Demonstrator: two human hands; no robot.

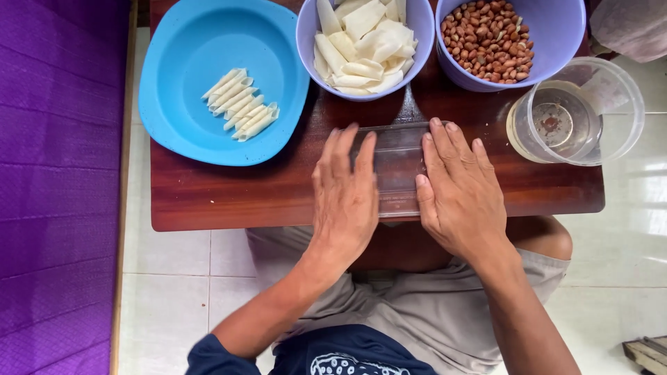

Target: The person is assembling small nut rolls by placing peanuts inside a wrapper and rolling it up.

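The flat clear plastic sheet [397, 167] on the low dark wooden table [278, 191] is covered at both ends by the left hand [345, 198] and right hand [460, 191], both palm down, so whatever lies under the palms cannot be seen. The top edge of the picture cuts off the round blue plastic plate [208, 42], the lilac bowl of pale dough strips [306, 35] and the lilac bowl of brown peanuts [563, 35]. The small reddish thing at the bottom of the clear plastic jar [611, 132] is too blurred to tell.
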